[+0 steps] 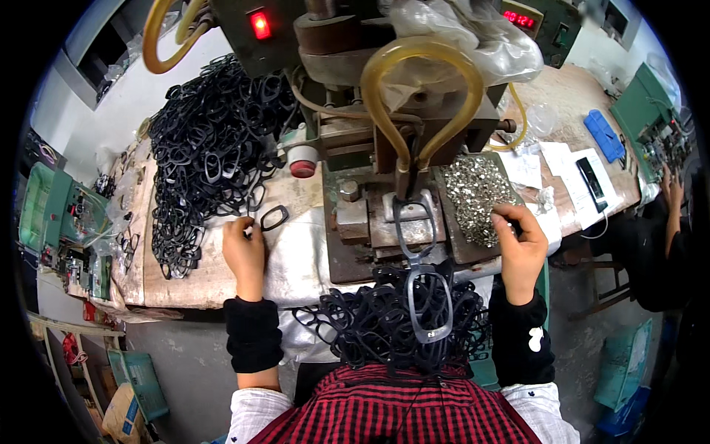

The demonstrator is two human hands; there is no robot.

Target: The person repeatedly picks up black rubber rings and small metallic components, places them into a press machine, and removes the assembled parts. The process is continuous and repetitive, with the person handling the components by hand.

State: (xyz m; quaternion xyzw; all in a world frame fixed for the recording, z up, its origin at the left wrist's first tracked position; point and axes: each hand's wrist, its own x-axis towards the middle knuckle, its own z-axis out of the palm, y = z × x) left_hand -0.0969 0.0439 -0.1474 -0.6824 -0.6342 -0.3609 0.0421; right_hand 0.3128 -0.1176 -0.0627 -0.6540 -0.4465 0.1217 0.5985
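Observation:
Closed at the left, my left hand (245, 255) grips a black eyeglass frame (274, 218); one rim sticks out to the right of my fingers and the rest is mostly hidden. My right hand (522, 248) is pinched at the right edge of a heap of small silvery metal parts (473, 196); what lies between its fingertips is too small to make out. Between my hands, a dark eyeglass frame (430, 305) hangs from the press (414, 196), its upper rim at the fixture and its lower rim over my lap.
A large pile of black eyeglass frames (211, 140) covers the left of the table, and another pile (370, 318) lies in front of me. Yellow tubing (423, 46) loops over the press. At right are a phone (591, 181), a blue tray (604, 135) and another person's hand (671, 189).

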